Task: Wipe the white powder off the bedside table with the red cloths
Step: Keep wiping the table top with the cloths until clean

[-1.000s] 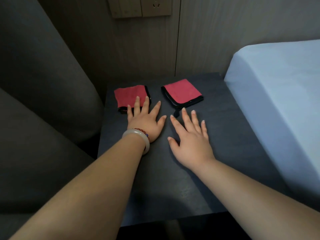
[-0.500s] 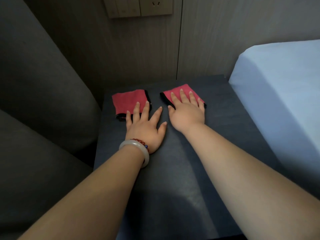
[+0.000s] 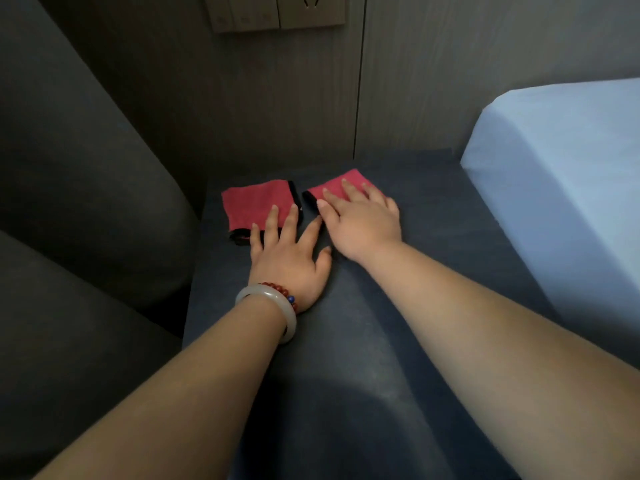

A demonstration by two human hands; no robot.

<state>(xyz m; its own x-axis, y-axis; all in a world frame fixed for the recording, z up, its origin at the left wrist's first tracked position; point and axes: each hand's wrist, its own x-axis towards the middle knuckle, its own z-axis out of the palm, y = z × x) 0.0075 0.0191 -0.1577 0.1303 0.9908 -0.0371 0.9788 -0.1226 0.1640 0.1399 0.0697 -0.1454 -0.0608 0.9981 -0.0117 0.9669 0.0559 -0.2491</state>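
Since a second ago, both hands have slid forward across the bedside table: the right one, then short of its cloth, now lies on top of it, and the left has crept further onto the other.

Going left to right, the left red cloth lies folded near the table's back-left corner, black trim showing at its edges. The left hand is spread flat, fingers apart, with three fingertips on the cloth's near edge and the palm on bare tabletop; it grasps nothing. Just beside it, the right red cloth sits under the right hand, which presses flat and open over most of it, likewise without clamping.

White powder is hard to make out in this dim light; a faint pale haze near the front of the table may be it.

One risk, I judge: flat palms could let the folded cloths bunch or slip during wiping, and sweeping outward could push powder off the edge toward the bed or the dark upholstery.
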